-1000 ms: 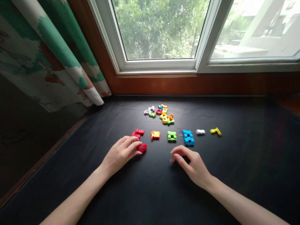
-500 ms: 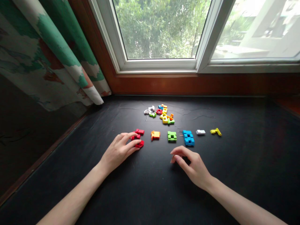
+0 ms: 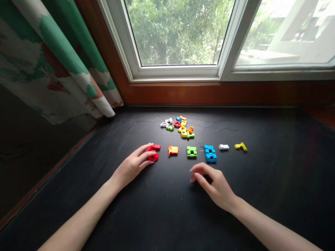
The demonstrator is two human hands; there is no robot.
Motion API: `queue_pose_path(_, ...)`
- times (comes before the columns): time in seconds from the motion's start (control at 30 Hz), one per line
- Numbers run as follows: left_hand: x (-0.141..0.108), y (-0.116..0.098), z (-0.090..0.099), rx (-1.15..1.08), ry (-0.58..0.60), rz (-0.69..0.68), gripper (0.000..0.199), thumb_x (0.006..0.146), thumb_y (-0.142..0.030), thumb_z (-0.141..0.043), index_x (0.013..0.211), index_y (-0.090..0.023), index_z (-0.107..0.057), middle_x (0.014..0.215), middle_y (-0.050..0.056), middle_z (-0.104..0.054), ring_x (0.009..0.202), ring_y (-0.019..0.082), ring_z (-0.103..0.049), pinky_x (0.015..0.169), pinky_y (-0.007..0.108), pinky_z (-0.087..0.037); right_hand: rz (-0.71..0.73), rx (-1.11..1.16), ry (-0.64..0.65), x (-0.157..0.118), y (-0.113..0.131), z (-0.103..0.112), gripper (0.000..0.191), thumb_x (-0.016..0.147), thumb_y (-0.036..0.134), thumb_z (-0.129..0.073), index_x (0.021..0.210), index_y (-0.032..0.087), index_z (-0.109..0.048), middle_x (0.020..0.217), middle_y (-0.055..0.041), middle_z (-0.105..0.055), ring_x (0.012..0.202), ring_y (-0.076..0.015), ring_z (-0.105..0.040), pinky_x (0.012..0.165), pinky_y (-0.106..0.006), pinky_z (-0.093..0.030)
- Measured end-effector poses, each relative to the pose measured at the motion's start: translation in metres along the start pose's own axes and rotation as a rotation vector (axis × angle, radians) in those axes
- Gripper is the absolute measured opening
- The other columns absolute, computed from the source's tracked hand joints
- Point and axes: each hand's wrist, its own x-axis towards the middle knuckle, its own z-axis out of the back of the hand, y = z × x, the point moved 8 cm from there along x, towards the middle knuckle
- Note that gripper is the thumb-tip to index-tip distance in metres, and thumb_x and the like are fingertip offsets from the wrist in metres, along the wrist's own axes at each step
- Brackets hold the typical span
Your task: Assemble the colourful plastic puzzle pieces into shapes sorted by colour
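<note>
At the left end of a row of small plastic pieces, my left hand (image 3: 133, 165) rests its spread fingers on the red pieces (image 3: 154, 157), which sit close together and are partly covered. To their right lie an orange piece (image 3: 173, 151), a green piece (image 3: 192, 152), joined blue pieces (image 3: 210, 154), a white piece (image 3: 223, 147) and a yellow piece (image 3: 241, 146). My right hand (image 3: 210, 183) is on the black surface below the green and blue pieces, its fingers curled with thumb and index finger apart and nothing between them.
Behind the row is a loose pile of mixed pieces (image 3: 184, 132) in white, green, red, yellow, orange and blue. A patterned curtain (image 3: 89, 83) hangs at the left. The black surface (image 3: 162, 212) ends at a wooden window frame (image 3: 172, 93).
My left hand has shifted slightly left, and the lower red piece has moved left and up against the other red ones. My right hand has stayed in place.
</note>
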Motion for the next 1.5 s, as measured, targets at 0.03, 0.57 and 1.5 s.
queue_pose_path(0.03, 0.0, 0.001, -0.001, -0.01, 0.006, 0.008, 0.025, 0.099, -0.029, -0.052, 0.117, -0.019, -0.065, 0.138, 0.014, -0.058, 0.125, 0.027, -0.06, 0.102, 0.043, -0.055, 0.001, 0.001, 0.0, 0.0, 0.0, 0.0, 0.015, 0.098, 0.029, -0.05, 0.098, 0.02, -0.062, 0.079, -0.0022, -0.071, 0.073, -0.0165, -0.069, 0.07, -0.026, -0.052)
queue_pose_path(0.57, 0.018, -0.012, 0.004, 0.018, -0.027, -0.023, 0.026, 0.096, -0.029, -0.057, 0.118, -0.018, -0.063, 0.136, 0.016, -0.06, 0.127, 0.03, -0.058, 0.103, 0.05, -0.054, 0.003, 0.001, 0.007, -0.001, -0.001, 0.0, 0.016, 0.098, 0.031, -0.05, 0.099, 0.02, -0.061, 0.079, -0.0022, -0.071, 0.073, -0.017, -0.068, 0.07, -0.027, -0.052)
queue_pose_path(1.5, 0.118, -0.009, -0.016, 0.024, 0.032, 0.186, 0.006, 0.096, -0.021, -0.055, 0.092, -0.018, -0.058, 0.091, 0.006, -0.07, 0.083, 0.019, -0.066, 0.076, 0.03, -0.052, 0.001, 0.011, -0.011, 0.001, 0.0, 0.002, 0.013, 0.099, 0.027, -0.049, 0.099, 0.021, -0.06, 0.077, -0.0014, -0.071, 0.072, -0.0171, -0.068, 0.07, -0.028, -0.052)
